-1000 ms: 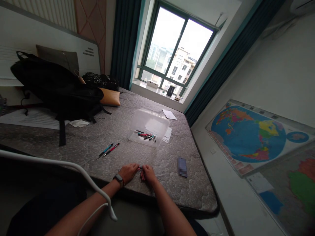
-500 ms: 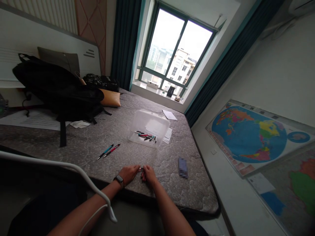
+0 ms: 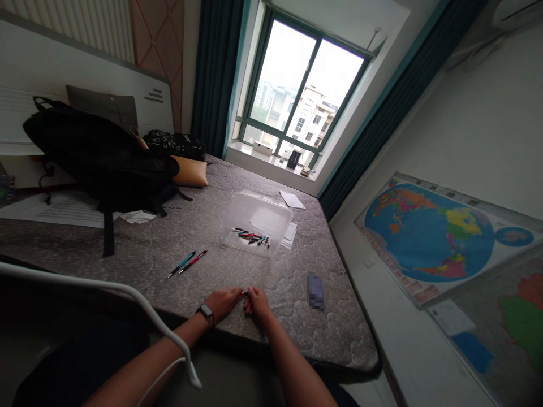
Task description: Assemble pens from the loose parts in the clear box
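Observation:
My left hand (image 3: 225,303), with a watch on its wrist, is closed with thumb and fingers pinching one end of a slim pen part (image 3: 243,294). From the other side my right hand (image 3: 255,301) pinches it, its fingers curled. Only a short red and dark stretch shows between the fingertips; the rest is hidden by the hands. On the mattress to the left lie a blue-and-black pen (image 3: 181,264) and a red-and-black pen (image 3: 193,262), side by side. Beyond my hands, a clear plastic box (image 3: 234,217) holds several loose pens and pen parts (image 3: 253,237).
Both hands are over the near edge of a patterned mattress (image 3: 280,316). A blurred-out item (image 3: 315,290) lies to the right. White papers (image 3: 289,234) are by the box. A black backpack (image 3: 102,152) sits at left, and a white curved tube (image 3: 139,297) crosses the lower left.
Both hands stay in nearly the same place. The visible part between the fingertips now looks redder, and the fingers have shifted slightly. The pens and box have not moved.

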### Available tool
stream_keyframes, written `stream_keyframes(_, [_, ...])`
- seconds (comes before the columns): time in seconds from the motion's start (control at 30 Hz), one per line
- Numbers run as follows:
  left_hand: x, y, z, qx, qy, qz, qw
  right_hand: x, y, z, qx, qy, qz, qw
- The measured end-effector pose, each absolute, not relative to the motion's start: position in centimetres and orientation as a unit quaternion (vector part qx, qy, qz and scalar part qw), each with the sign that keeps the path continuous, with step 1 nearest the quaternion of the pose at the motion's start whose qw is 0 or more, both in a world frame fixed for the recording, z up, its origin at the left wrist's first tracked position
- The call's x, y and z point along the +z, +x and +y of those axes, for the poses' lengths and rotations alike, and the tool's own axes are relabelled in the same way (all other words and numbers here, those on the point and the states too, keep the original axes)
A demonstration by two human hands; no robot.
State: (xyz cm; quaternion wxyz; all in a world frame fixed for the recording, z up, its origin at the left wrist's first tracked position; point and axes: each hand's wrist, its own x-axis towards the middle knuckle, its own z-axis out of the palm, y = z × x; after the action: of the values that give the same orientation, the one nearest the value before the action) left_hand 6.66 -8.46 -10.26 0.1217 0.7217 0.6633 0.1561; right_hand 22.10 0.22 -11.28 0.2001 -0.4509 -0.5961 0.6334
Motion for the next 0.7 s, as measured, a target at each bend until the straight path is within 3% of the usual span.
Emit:
stream_keyframes(0.23, [-10.25, 6.73, -8.39, 0.161, 0.731, 0.658, 0.083, -11.30, 21.98, 0.20, 0.620, -0.461, -0.602, 0.200])
stream_keyframes(0.7, [-9.68, 6.69, -8.70, 0.179, 0.729, 0.650, 0.118, -10.90, 22.79, 0.47, 0.610, -0.434, -0.631, 0.202])
